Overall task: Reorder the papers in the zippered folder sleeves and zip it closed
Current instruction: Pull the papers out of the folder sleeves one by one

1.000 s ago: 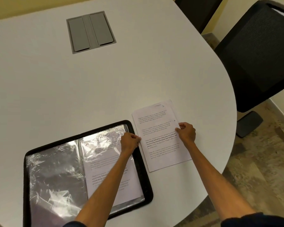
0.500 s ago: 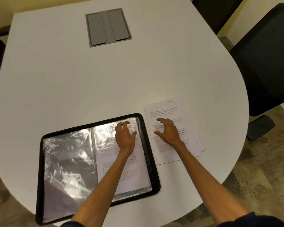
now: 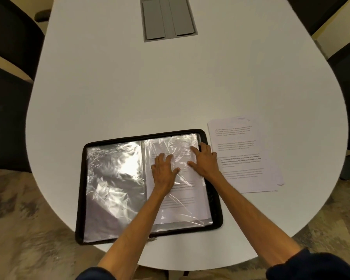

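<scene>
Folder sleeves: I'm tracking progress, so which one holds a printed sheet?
The right sleeve: printed text shows through it. The left sleeve shows only crinkled plastic.

A: Illumination level?
B: Moderate, even, from overhead. The white table (image 3: 170, 87) reads uniformly lit; the arms (image 3: 141, 219) cast only faint, soft shadows.
A: Glare?
B: Strong specular patches on the left sleeve (image 3: 113, 178) of the folder (image 3: 80, 188); lighter streaks on the right sleeve (image 3: 182, 146).
A: Sharpness and geometry?
B: Print on the loose papers (image 3: 242, 156) is soft, unreadable. The table edge bows wide-angle; the carpet (image 3: 28, 229) smears, and the chairs (image 3: 10, 47) at the corners go dark.
</scene>
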`<action>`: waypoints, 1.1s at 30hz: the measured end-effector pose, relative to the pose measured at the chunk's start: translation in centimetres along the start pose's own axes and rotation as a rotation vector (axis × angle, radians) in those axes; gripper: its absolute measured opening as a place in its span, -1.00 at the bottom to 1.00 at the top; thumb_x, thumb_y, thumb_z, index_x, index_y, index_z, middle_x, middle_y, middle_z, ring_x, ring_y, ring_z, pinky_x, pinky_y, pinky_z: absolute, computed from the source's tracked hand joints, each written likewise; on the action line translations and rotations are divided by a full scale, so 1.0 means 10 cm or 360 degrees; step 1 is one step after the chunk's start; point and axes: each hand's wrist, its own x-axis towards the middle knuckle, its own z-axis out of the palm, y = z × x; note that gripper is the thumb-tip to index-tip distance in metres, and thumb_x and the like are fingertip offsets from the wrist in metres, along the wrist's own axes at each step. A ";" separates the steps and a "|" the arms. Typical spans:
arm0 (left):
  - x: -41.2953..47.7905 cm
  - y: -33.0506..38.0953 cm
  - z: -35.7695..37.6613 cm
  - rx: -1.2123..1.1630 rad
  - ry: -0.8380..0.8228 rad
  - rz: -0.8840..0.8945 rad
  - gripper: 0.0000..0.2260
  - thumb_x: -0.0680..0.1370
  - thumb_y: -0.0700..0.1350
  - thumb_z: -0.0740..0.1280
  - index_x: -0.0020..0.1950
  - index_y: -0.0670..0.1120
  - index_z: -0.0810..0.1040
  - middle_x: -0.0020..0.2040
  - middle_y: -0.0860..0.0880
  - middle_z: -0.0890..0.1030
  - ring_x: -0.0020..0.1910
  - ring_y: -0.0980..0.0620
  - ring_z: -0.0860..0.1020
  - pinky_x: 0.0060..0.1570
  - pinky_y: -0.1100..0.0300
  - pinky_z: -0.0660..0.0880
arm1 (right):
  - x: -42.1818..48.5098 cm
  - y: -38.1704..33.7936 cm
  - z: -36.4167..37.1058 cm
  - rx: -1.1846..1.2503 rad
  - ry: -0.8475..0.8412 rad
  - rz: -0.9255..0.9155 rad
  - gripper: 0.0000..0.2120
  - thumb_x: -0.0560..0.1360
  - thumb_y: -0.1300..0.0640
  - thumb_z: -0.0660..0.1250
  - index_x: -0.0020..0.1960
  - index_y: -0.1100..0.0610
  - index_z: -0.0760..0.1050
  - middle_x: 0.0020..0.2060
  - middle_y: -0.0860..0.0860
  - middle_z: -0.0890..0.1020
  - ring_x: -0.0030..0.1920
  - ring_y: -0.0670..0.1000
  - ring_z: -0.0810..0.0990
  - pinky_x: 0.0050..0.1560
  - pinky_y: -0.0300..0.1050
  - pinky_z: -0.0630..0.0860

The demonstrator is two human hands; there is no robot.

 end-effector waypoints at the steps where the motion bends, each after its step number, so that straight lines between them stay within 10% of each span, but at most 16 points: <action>1: -0.01 -0.02 -0.03 -0.0016 0.0021 0.0025 -0.53 0.54 -0.01 0.40 0.41 -0.06 0.41 0.43 -0.13 0.33 0.45 -0.12 0.22 0.31 -0.03 0.20 | -0.01 -0.04 0.02 0.0061 0.0067 0.0015 -0.49 0.50 -0.08 0.36 0.41 0.00 0.39 0.45 0.11 0.28 0.44 0.12 0.23 0.32 0.15 0.24; 5: -0.01 -0.12 -0.13 -0.0027 0.0027 0.0050 -0.57 0.49 -0.13 0.40 0.35 -0.08 0.44 0.30 -0.09 0.43 0.32 -0.10 0.34 0.15 0.03 0.29 | -0.04 -0.23 0.04 0.0244 0.0172 0.0157 -0.80 0.49 0.03 0.36 0.09 0.05 0.58 0.21 0.07 0.45 0.26 0.10 0.41 0.20 0.07 0.32; 14: -0.10 -0.27 -0.27 -0.0131 -0.0100 0.0072 -0.50 0.46 -0.21 0.38 0.40 -0.08 0.39 0.31 -0.09 0.41 0.32 -0.10 0.37 0.21 0.02 0.39 | -0.24 -0.57 0.10 0.0543 0.0048 0.0481 -0.41 0.48 0.19 0.38 0.42 0.17 0.20 -0.03 0.10 0.62 -0.08 0.09 0.62 -0.13 -0.07 0.55; 21: -0.29 -0.23 -0.46 -0.0264 0.0102 0.0174 -0.51 0.40 0.30 0.34 0.10 -0.04 0.42 0.05 -0.01 0.44 0.04 -0.03 0.46 0.02 -0.02 0.48 | -0.11 -0.74 -0.18 0.2147 -0.0472 0.1174 -0.88 0.45 0.19 0.42 -0.04 0.19 0.55 -0.35 0.02 0.55 -0.40 -0.04 0.57 -0.39 -0.19 0.53; 27: -0.43 -0.01 -0.66 -0.0366 0.0371 0.0202 -0.53 0.38 0.26 0.35 0.01 -0.06 0.30 -0.08 0.02 0.35 -0.16 0.01 0.40 -0.23 0.08 0.43 | -0.10 -1.03 -0.42 0.2468 -0.0783 0.0893 -0.88 0.48 0.20 0.37 -0.04 0.25 0.58 -0.47 -0.03 0.44 -0.47 -0.09 0.46 -0.38 -0.23 0.47; 33: -0.50 -0.12 -1.01 -0.0540 0.0468 -0.0199 -0.67 0.40 -0.08 0.38 0.02 -0.08 0.28 -0.13 0.00 0.42 -0.22 -0.07 0.47 -0.26 0.10 0.37 | -0.08 -1.35 -0.47 0.2434 -0.0902 0.0492 -0.59 0.50 -0.19 0.34 0.11 0.12 0.66 -0.19 -0.01 0.60 -0.22 -0.05 0.54 -0.07 -0.10 0.47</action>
